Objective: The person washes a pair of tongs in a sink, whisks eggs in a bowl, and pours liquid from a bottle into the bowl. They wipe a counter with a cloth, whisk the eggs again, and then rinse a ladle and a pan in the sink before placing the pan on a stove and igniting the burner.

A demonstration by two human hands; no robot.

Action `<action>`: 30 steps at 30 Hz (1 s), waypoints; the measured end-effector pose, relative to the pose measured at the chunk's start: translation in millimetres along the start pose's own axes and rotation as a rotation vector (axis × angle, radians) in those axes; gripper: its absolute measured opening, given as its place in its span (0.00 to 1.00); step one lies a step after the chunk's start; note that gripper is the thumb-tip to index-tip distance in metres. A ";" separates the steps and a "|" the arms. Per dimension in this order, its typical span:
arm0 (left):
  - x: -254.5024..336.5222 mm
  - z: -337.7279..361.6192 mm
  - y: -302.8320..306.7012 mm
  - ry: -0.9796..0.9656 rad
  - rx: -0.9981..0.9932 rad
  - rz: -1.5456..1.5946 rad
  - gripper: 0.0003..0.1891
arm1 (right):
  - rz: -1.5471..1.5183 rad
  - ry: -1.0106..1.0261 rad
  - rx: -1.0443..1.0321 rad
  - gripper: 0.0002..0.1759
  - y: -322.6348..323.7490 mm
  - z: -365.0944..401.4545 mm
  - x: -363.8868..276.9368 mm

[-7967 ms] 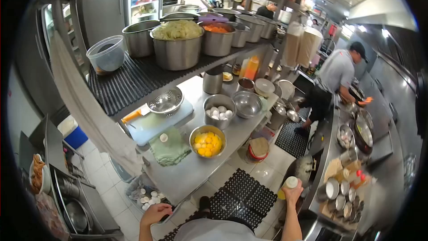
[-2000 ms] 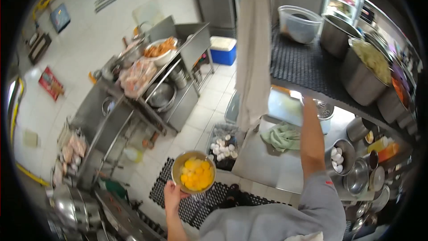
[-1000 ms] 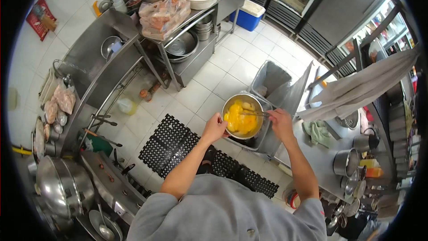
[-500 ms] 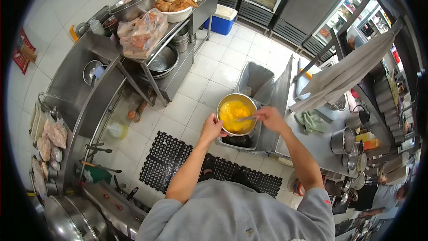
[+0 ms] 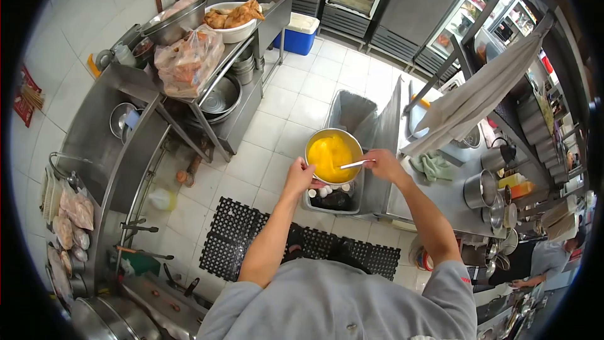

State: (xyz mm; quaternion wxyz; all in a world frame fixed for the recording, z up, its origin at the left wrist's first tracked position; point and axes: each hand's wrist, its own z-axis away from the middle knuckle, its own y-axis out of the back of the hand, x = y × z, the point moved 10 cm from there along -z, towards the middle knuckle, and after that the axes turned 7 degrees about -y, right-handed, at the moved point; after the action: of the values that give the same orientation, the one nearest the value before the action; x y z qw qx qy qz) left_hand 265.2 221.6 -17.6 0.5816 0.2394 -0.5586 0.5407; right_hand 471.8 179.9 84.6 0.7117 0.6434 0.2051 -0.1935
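Observation:
A round metal bowl (image 5: 357,141) of bright yellow beaten egg (image 5: 328,154) is held up over the grey bins. My left hand (image 5: 298,177) grips its near-left rim, thumb on top and fingers curled under. In my right hand (image 5: 382,165), at the bowl's right side, is the handle of a thin metal utensil (image 5: 356,164). The utensil slants over the rim, and its working end is sunk in the egg. Below the bowl, white eggshells (image 5: 323,192) and a dark bag (image 5: 336,200) lie in the near bin (image 5: 360,204).
Another grey bin (image 5: 336,104) stands beyond the bowl. The steel counter (image 5: 402,200) on the right carries a green cloth (image 5: 434,167) and pots (image 5: 480,189). Black mats (image 5: 236,236) cover the floor at my feet. A co-worker (image 5: 547,258) stands at the far right.
The utensil was smeared by motion before and now shows sharply, its tip shifted within the egg. The egg looks smoother and swirled. The view has shifted slightly, uncovering eggshells below the bowl.

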 end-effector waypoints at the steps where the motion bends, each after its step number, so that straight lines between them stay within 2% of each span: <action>1: 1.1 1.0 -1.0 0.002 -0.004 -0.014 0.06 | 0.057 -0.033 0.110 0.12 8.7 -4.0 9.9; 3: 2.3 -1.6 -4.3 0.007 -0.023 -0.026 0.06 | 0.172 -0.103 0.326 0.12 24.7 -9.0 33.7; 6: 2.0 -6.1 -3.4 0.018 -0.018 -0.042 0.06 | 0.027 -0.015 0.019 0.10 6.5 -5.7 -5.9; 9: -3.3 -8.9 -7.5 0.028 -0.026 -0.017 0.07 | 0.180 -0.127 0.367 0.09 39.3 -7.5 11.7; 12: -8.0 -20.6 -5.5 0.004 -0.023 -0.007 0.07 | 0.042 -0.017 0.079 0.08 4.9 -11.7 16.3; 15: -10.5 -20.6 -14.2 0.009 -0.046 0.002 0.07 | 0.195 -0.203 0.316 0.09 35.0 -5.6 21.2; 18: -10.1 -25.6 -12.1 0.009 -0.031 0.006 0.07 | -0.008 -0.038 0.093 0.09 11.2 -10.0 18.6; 21: -12.5 -24.5 -16.4 0.022 -0.041 0.008 0.07 | 0.258 -0.198 0.326 0.09 42.3 -7.9 30.4; 24: -8.3 -30.0 -15.5 0.007 -0.035 0.018 0.07 | 0.075 0.001 0.104 0.09 10.1 -11.5 26.9; 27: -7.6 -24.0 -20.4 0.020 -0.057 0.007 0.07 | 0.257 -0.226 0.316 0.09 40.1 -8.4 33.4; 30: -7.4 -29.0 -16.3 0.023 -0.046 0.016 0.07 | 0.049 -0.041 0.111 0.09 15.8 -11.5 19.8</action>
State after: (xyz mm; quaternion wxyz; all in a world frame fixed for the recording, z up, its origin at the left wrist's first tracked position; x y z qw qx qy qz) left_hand 292.7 239.6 -26.6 0.5893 0.2151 -0.5659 0.5349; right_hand 496.5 192.6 86.1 0.6836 0.6826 0.1636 -0.2000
